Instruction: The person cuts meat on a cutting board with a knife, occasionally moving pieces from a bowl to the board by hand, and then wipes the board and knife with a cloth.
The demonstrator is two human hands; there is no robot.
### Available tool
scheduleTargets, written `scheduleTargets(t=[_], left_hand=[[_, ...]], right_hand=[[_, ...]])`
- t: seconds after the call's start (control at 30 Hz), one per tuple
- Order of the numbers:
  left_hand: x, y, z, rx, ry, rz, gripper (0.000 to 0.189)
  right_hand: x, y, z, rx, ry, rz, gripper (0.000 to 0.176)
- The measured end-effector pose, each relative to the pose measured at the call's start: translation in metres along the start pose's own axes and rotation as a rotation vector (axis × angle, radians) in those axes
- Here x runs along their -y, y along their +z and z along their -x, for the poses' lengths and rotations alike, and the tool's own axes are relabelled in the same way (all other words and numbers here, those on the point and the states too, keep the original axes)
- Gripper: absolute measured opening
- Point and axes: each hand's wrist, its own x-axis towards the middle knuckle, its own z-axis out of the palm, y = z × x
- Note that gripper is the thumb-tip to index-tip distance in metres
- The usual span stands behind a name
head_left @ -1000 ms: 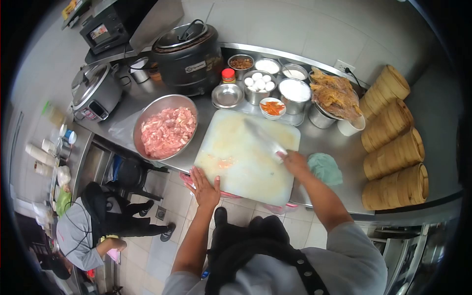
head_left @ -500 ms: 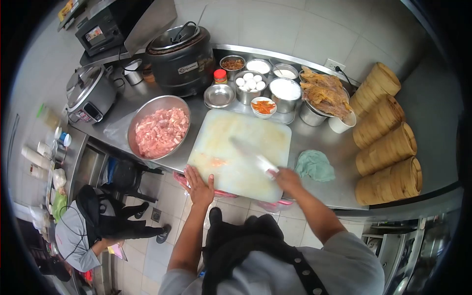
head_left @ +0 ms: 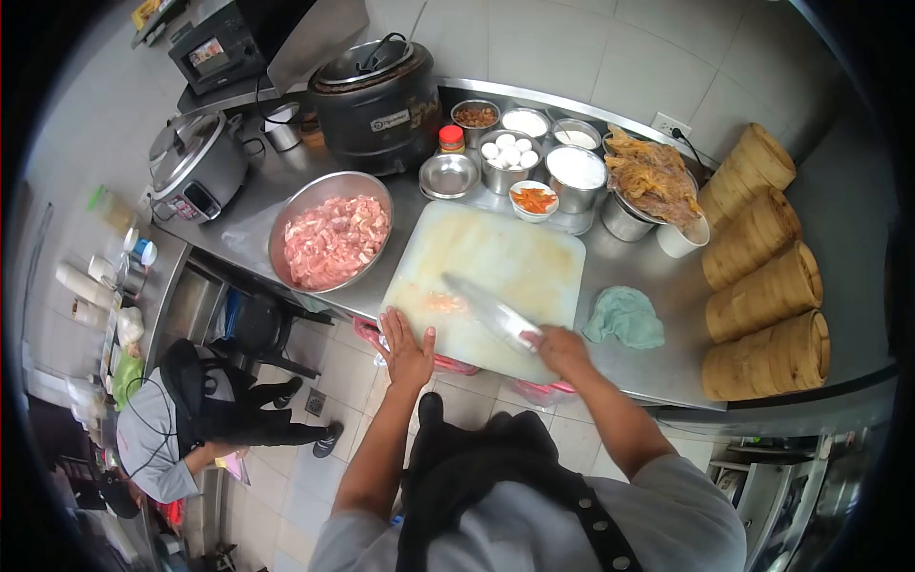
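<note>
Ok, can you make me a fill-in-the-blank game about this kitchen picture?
1. The person's ____ hand holds the knife.
2. The bowl of meat stands to the ____ of the cutting board.
3. The small jar has a lid coloured ____.

Missing words: right; left; red.

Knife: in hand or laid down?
In hand: the right hand is closed around the near end of the knife, which points across the cutting board; whether the two touch, I cannot tell.
</note>
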Motion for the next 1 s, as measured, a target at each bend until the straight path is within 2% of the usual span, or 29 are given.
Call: scheduleTargets(t=[0.1, 0.23, 0.27, 0.3, 0.37, 0.4, 0.47, 0.53, 0.63, 0.67, 0.73, 0.77, 0.83, 0.87, 0.93, 0.97, 1.0], left_hand=[[0.003, -0.006, 0.002, 0.023, 0.0, 0.043, 0.084], [0.011, 0.0, 0.001, 0.017, 0.033, 0.04, 0.083], [0.013, 0.0, 0.002, 0.018, 0.044, 0.04, 0.082], [0.015, 0.0, 0.003, 0.02, 0.058, 0.04, 0.082], [0.017, 0.0, 0.0, 0.024, 0.079, 0.042, 0.082], [0.018, -0.001, -0.002, 0.023, 0.093, 0.044, 0.081], [0.023, -0.006, -0.007, 0.029, 0.123, 0.039, 0.082], [0.03, -0.01, -0.013, 0.04, 0.157, 0.031, 0.083], [0.039, -0.014, -0.026, 0.062, 0.226, 0.029, 0.083], [0.041, -0.016, -0.033, 0.07, 0.244, 0.02, 0.083], [0.045, -0.018, -0.042, 0.092, 0.276, 0.016, 0.083], [0.047, -0.02, -0.047, 0.112, 0.305, 0.033, 0.084], [0.05, -0.023, -0.059, 0.145, 0.353, 0.057, 0.084], [0.053, -0.025, -0.065, 0.154, 0.402, 0.04, 0.084], [0.06, -0.031, -0.077, 0.179, 0.473, 0.027, 0.085], [0.062, -0.033, -0.082, 0.207, 0.495, 0.01, 0.085], [0.063, -0.035, -0.089, 0.229, 0.516, -0.005, 0.085]], right_hand=[[-0.043, -0.024, -0.046, -0.173, 0.102, -0.075, 0.054], [-0.043, -0.02, -0.08, -0.293, 0.138, -0.168, 0.054], [-0.038, -0.013, -0.073, -0.208, 0.107, -0.182, 0.055], [-0.025, -0.006, -0.058, -0.208, 0.116, -0.186, 0.055], [-0.005, 0.002, -0.032, -0.021, -0.031, 0.023, 0.054], [-0.006, 0.0, -0.026, -0.024, -0.028, 0.023, 0.054], [-0.018, -0.004, -0.017, -0.074, 0.085, -0.042, 0.054], [-0.056, -0.013, -0.032, -0.268, 0.146, 0.004, 0.054], [-0.046, -0.027, -0.034, -0.333, 0.264, -0.095, 0.054], [-0.064, 0.003, -0.048, -0.329, 0.177, -0.09, 0.052], [-0.016, 0.029, -0.022, -0.212, 0.094, 0.08, 0.051], [0.017, 0.037, -0.002, -0.187, 0.091, -0.001, 0.053], [0.057, 0.032, 0.023, 0.023, 0.187, 0.062, 0.057], [0.045, 0.047, 0.03, 0.019, 0.211, 0.058, 0.057], [-0.003, 0.071, 0.051, -0.358, 0.398, -0.108, 0.061], [-0.006, 0.057, 0.068, -0.351, 0.508, -0.072, 0.062], [-0.068, 0.091, 0.071, -0.526, 0.642, -0.202, 0.06]])
